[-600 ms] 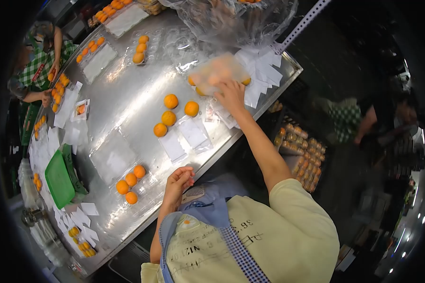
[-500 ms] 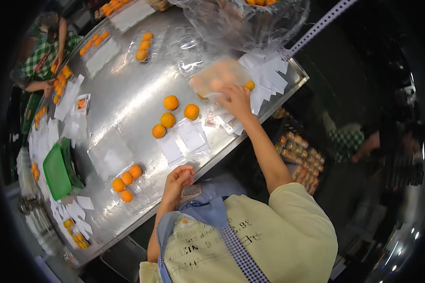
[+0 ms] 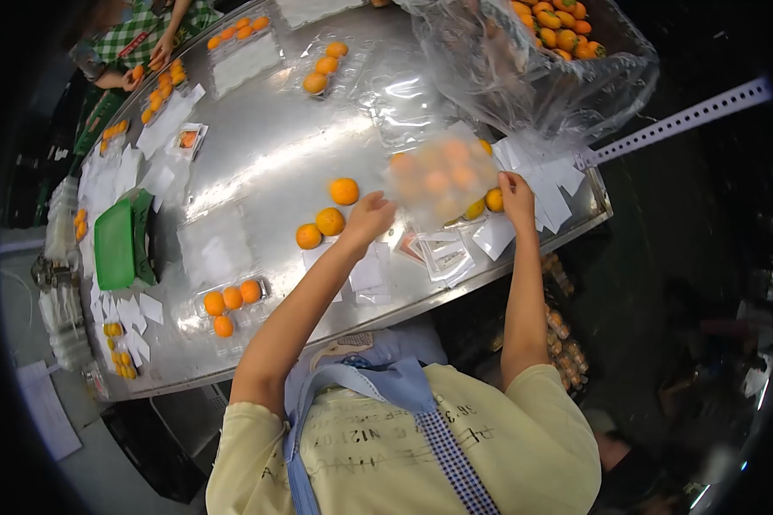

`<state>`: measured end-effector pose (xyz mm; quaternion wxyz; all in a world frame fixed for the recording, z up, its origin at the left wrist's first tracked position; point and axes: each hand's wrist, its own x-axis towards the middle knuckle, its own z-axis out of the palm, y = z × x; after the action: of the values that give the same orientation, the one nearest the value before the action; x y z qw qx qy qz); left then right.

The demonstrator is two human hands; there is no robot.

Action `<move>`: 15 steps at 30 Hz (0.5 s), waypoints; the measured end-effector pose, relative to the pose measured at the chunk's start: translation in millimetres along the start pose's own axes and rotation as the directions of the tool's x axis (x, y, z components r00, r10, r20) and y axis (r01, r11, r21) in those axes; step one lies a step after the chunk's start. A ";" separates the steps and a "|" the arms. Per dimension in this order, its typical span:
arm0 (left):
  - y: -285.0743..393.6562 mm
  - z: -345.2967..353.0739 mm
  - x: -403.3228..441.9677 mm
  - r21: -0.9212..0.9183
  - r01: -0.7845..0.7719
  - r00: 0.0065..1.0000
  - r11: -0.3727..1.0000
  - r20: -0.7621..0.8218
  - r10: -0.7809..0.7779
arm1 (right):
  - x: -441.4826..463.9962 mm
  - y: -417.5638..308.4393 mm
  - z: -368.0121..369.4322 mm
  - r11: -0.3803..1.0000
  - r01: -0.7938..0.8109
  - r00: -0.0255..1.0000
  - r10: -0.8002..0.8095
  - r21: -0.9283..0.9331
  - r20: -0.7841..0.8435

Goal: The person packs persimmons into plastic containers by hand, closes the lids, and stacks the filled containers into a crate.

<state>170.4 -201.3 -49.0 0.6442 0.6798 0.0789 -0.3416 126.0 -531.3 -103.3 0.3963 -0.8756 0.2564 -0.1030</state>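
Note:
A translucent foam-like sheet (image 3: 438, 184) covers a group of orange round fruits, blurring them. Several fruits, one an uncovered orange fruit (image 3: 494, 200), peek out around its edges. My right hand (image 3: 517, 197) pinches the sheet at its right edge. On the other side, my left hand (image 3: 371, 219) is close to the sheet's left edge, fingers loosely apart; whether they touch it I cannot tell. Left of that hand, three loose orange fruits (image 3: 330, 221) lie on the metal table (image 3: 266, 172). Whatever lies under my left hand is hidden.
A plastic-lined crate (image 3: 558, 94) of fruit stands at the back right, beside a perforated metal bar (image 3: 678, 122). Clear trays with fruits (image 3: 232, 298), paper cards (image 3: 447, 257) and a green bin (image 3: 118, 240) occupy the table. A co-worker (image 3: 142, 39) handles fruit at the far left.
My left hand has moved from the table's front edge forward to the sheet's left side. My right hand has shifted from the sheet's front to its right edge. The camera view has shifted.

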 end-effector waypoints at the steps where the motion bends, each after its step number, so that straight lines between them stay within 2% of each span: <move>1: 1.6 6.2 9.3 0.029 0.002 1.000 1.000 -0.031 -0.001 | 0.2 -1.9 0.0 1.000 -0.018 1.000 0.018 0.004 0.015; 3: 3.4 17.2 27.7 0.094 0.007 0.996 0.996 -0.086 0.001 | 2.5 -4.7 0.6 0.999 -0.043 0.998 0.042 0.008 0.037; 5: -14.3 21.0 54.4 0.264 -0.045 0.997 0.963 -0.051 0.060 | 7.1 -2.5 2.4 1.000 -0.031 0.998 0.031 0.004 0.058; 7: 1.0 14.2 45.2 0.280 -0.003 0.999 0.960 -0.036 0.014 | 14.4 13.7 8.7 0.996 0.042 0.995 -0.048 0.073 0.083; 8: 22.4 18.5 32.5 0.204 0.058 0.998 0.977 -0.011 -0.057 | 18.5 23.8 11.8 0.990 0.003 0.996 -0.015 0.140 0.088; 9: 9.9 13.8 44.8 0.205 -0.016 1.000 0.979 -0.003 0.017 | 26.3 37.4 18.4 0.987 -0.029 0.996 0.015 0.160 0.087; 12: 0.4 13.5 55.0 0.260 0.008 0.987 0.966 -0.158 0.034 | 22.5 25.6 14.9 0.979 -0.057 0.995 0.040 0.195 0.088; 15: 4.7 17.1 55.4 0.348 0.034 0.984 0.937 -0.176 0.029 | 25.9 29.3 16.8 0.958 -0.099 0.995 0.091 0.271 0.040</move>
<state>208.5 -236.4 -75.4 0.5029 0.8112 0.0750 -0.2888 143.7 -550.5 -137.0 0.5210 -0.8007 0.2762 -0.1061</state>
